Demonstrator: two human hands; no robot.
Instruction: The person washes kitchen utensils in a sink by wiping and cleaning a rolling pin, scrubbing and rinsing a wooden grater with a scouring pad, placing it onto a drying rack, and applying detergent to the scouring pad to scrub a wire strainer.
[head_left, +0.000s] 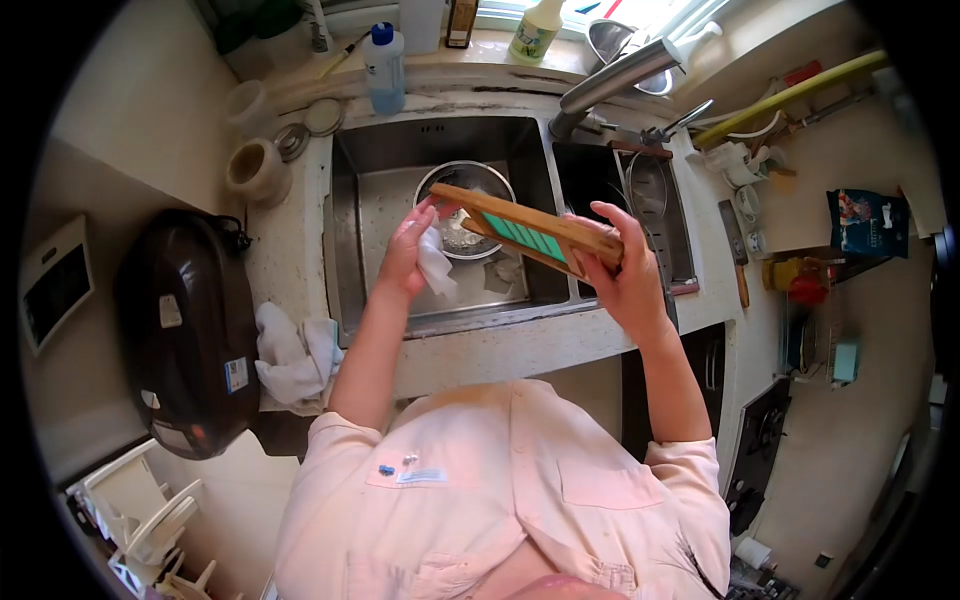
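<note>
A wooden-framed grater (522,214) with a green slatted panel is held tilted over the sink (360,230). My right hand (632,268) is closed around its right end. At the other end, my left hand (402,250) is closed on a crumpled white cloth (434,266), its fingertips at the frame's edge. Beneath the grater, a round metal bowl (503,182) sits in the sink with pale bits in it, partly hidden by the wood. A small, pale piece of something (503,272) lies beside the bowl on the sink floor.
The metal faucet (615,88) rises behind the sink, at the right. A blue-capped bottle (385,75) stands on the back ledge. Left of the sink are a jar (258,170), a dark appliance (180,330) and a white towel (295,350). A knife (738,250) lies right.
</note>
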